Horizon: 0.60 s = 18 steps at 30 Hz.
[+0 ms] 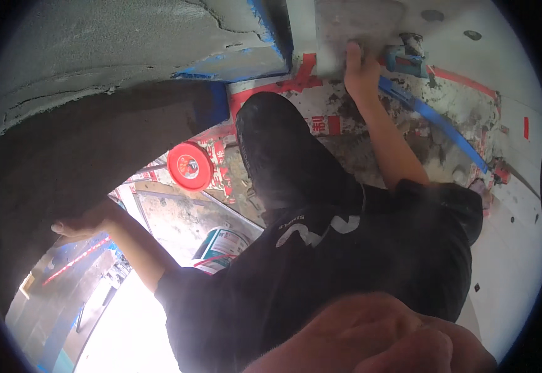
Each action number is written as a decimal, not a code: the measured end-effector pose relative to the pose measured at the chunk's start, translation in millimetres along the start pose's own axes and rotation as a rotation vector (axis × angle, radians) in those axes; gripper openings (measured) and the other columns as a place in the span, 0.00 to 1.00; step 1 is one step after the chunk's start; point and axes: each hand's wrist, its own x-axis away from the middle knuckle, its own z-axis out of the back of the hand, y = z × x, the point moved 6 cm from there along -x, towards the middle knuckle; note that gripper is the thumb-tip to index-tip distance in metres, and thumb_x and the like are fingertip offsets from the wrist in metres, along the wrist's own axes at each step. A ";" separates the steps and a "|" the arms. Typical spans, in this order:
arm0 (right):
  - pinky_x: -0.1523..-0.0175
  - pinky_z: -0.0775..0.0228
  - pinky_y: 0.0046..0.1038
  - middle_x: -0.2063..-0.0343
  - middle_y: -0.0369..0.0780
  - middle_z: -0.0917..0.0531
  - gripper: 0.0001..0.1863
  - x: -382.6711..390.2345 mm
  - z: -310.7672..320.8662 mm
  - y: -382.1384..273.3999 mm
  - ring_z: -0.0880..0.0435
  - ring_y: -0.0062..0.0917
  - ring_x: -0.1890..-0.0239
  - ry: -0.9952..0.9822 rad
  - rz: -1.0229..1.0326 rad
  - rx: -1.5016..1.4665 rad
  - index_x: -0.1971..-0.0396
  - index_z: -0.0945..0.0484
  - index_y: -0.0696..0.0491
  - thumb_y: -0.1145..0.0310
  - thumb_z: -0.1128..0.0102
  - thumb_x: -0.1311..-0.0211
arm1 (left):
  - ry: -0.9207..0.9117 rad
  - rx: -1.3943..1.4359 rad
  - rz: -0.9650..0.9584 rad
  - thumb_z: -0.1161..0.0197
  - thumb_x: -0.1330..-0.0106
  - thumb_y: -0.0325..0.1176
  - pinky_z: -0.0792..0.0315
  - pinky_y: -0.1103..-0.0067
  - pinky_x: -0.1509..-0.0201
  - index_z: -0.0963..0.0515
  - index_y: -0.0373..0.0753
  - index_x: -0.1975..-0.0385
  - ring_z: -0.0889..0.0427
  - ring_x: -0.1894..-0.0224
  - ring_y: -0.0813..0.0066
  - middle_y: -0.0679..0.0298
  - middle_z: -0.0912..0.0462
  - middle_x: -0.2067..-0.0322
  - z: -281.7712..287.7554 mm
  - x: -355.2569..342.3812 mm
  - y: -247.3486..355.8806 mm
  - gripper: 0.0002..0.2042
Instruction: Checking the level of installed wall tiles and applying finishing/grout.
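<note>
My left hand (pixel 83 225) is at the lower edge of a dark grey slab-like surface (pixel 91 137), its fingers stretched out and nothing visible in them. Whether the palm presses on that surface I cannot tell. My right hand (pixel 363 78) is raised at the lower edge of a flat, smooth grey plate (pixel 355 25) against the pale wall. The thumb lies upright on the plate, and the fingers curl beside it. Any handle is hidden. Just right of this hand, a grey-blue pipe fitting (pixel 406 62) sticks out low on the wall.
Rough grey mortar (pixel 115 43) with blue edges bulges overhead at upper left. A red round disc (pixel 189 166) and a green-and-white bucket (pixel 221 244) stand to the left. A blue strip (pixel 439 121) runs along the right. Red-printed sheeting (pixel 296 84) lies along the wall's foot, near my bent knee.
</note>
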 end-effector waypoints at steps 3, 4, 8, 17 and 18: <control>0.57 0.24 0.45 0.69 0.56 0.16 0.28 -7.7 2.8 0.6 0.15 0.55 0.62 -0.074 -0.030 -0.142 0.59 0.20 0.64 0.48 0.45 0.28 | -0.037 0.091 0.013 0.35 0.39 0.49 0.19 0.59 0.43 0.37 0.32 0.33 0.19 0.44 0.51 0.43 0.26 0.41 -9.6 -5.9 -4.9 0.38; 0.57 0.25 0.45 0.69 0.57 0.16 0.28 -20.4 -24.1 26.9 0.15 0.55 0.63 -0.025 -0.043 -0.065 0.61 0.20 0.64 0.47 0.45 0.28 | -0.050 0.049 -0.050 0.35 0.39 0.49 0.19 0.59 0.42 0.38 0.32 0.33 0.19 0.44 0.51 0.42 0.27 0.41 -12.1 -7.6 1.7 0.38; 0.58 0.26 0.46 0.71 0.57 0.16 0.30 -15.4 -33.7 43.6 0.15 0.55 0.62 0.048 -0.061 0.013 0.66 0.19 0.63 0.45 0.45 0.29 | 0.091 0.090 0.077 0.30 0.48 0.48 0.22 0.55 0.40 0.43 0.27 0.32 0.22 0.42 0.51 0.40 0.31 0.41 7.7 -5.2 -16.0 0.46; 0.58 0.25 0.47 0.70 0.59 0.17 0.33 -2.4 0.7 7.9 0.17 0.59 0.63 -0.036 -0.106 -0.033 0.65 0.20 0.64 0.42 0.47 0.29 | 0.038 -0.022 0.029 0.32 0.50 0.51 0.20 0.61 0.43 0.41 0.28 0.34 0.22 0.42 0.55 0.43 0.29 0.42 -7.1 -4.2 3.7 0.47; 0.58 0.25 0.47 0.70 0.59 0.17 0.33 -15.5 -7.4 21.9 0.17 0.59 0.63 -0.028 -0.102 -0.022 0.65 0.20 0.64 0.42 0.47 0.29 | 0.041 -0.010 0.036 0.32 0.50 0.51 0.20 0.61 0.43 0.41 0.28 0.34 0.22 0.42 0.55 0.43 0.29 0.42 -13.8 -3.0 2.1 0.47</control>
